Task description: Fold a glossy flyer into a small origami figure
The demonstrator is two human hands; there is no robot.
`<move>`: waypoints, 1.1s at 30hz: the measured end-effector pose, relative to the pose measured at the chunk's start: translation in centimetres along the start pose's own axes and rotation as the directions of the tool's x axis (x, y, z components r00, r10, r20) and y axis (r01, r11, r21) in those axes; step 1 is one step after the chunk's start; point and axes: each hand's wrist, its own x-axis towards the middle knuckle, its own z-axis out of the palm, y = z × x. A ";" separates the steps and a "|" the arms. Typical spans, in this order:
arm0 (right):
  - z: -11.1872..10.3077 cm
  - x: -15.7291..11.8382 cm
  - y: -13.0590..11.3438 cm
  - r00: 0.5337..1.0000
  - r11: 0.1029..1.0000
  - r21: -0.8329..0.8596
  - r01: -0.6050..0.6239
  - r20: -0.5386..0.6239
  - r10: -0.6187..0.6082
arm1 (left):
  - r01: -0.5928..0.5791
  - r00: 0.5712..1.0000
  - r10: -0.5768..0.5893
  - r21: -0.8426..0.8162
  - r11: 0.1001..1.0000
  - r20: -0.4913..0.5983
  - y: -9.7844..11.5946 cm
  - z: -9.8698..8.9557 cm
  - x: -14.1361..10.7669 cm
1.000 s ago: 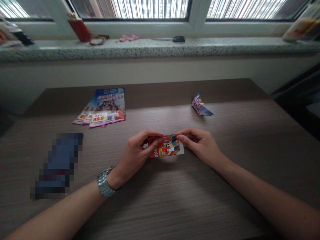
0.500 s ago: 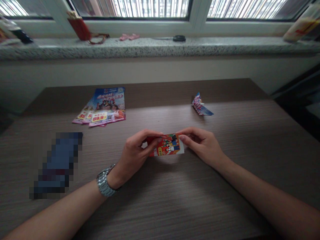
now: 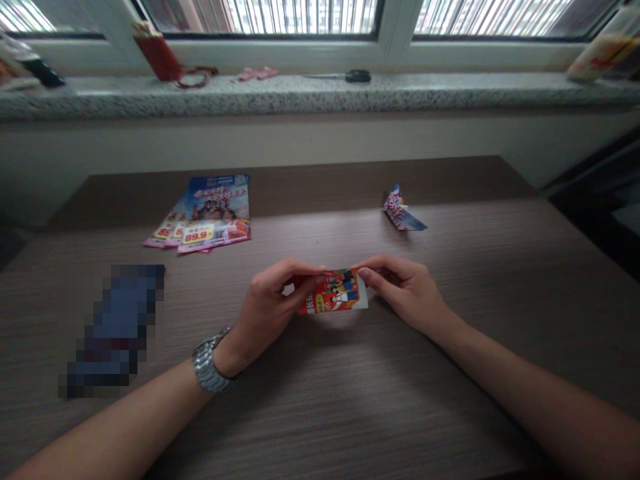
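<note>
Wood-grained table (image 3: 320, 413): my left hand (image 3: 270, 297) and right hand (image 3: 405, 287) pinch opposite ends of a crosswise red paper (image 3: 337, 291).

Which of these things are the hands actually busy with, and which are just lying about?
Being handled:
- red printed paper, held by the left hand and right hand

Lying about, untouched:
- overlapping leaflets
- folded blue-and-pink paper
- dark pixelated object
- on the windowsill: red container, pink item, black-handled tool
</note>
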 end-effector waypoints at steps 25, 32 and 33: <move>0.1 0.1 0.0 0.998 0.998 0.039 -0.056 0.003 0.056 | 0.034 0.999 -0.034 -0.001 0.999 0.011 0.0 -0.1 0.1; 0.1 0.2 0.3 1.000 1.000 -0.001 -0.021 -0.020 0.021 | 0.087 0.996 -0.087 -0.023 0.996 0.030 0.1 0.0 0.2; 0.1 0.2 0.3 1.000 1.000 -0.009 -0.015 -0.020 0.015 | 0.104 0.994 -0.103 -0.036 0.994 0.045 0.2 0.0 0.2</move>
